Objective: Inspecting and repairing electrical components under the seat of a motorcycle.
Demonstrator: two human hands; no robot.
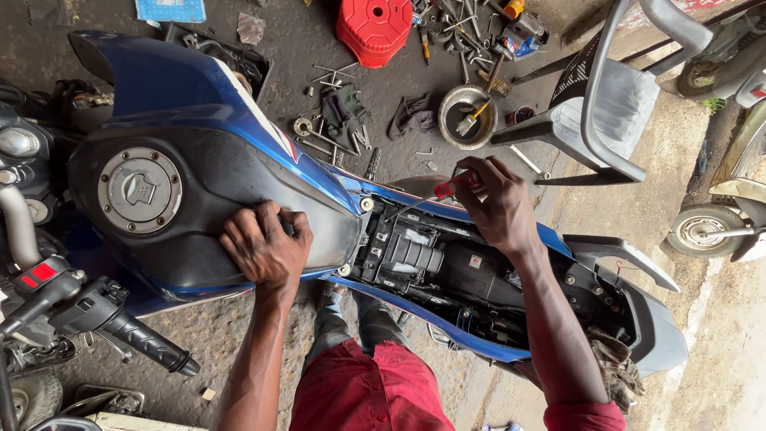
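Labels first: a small white square sticker with a red mark (475, 261) sits on the black housing in the open seat bay (447, 275) of the motorcycle, and pale patches of tape or paper (415, 237) lie on the ribbed black part just left of it. A red tag (38, 273) shows on the handlebar switch at the left edge. A blue printed sheet (169, 9) lies on the floor at the top, partly cut off by the frame.

The left hand (263, 247) presses flat on the rear of the black and blue fuel tank (199, 183), fingers spread and curled over its edge, holding nothing; the round grey filler cap (140, 190) is just to its left. The right hand (499, 203) is closed around a red-handled screwdriver (435, 194), whose shaft slants down-left to the tank's rear mount beside a pale round bolt head (366, 204).

On the floor beyond the bike are a red plastic stool (373, 28), scattered wrenches and bolts (331, 76), dark rags (412, 116), and a metal bowl with a brush in it (468, 116). A grey plastic chair (606, 104) stands close by the right hand. A scooter wheel (704, 230) shows at the right.
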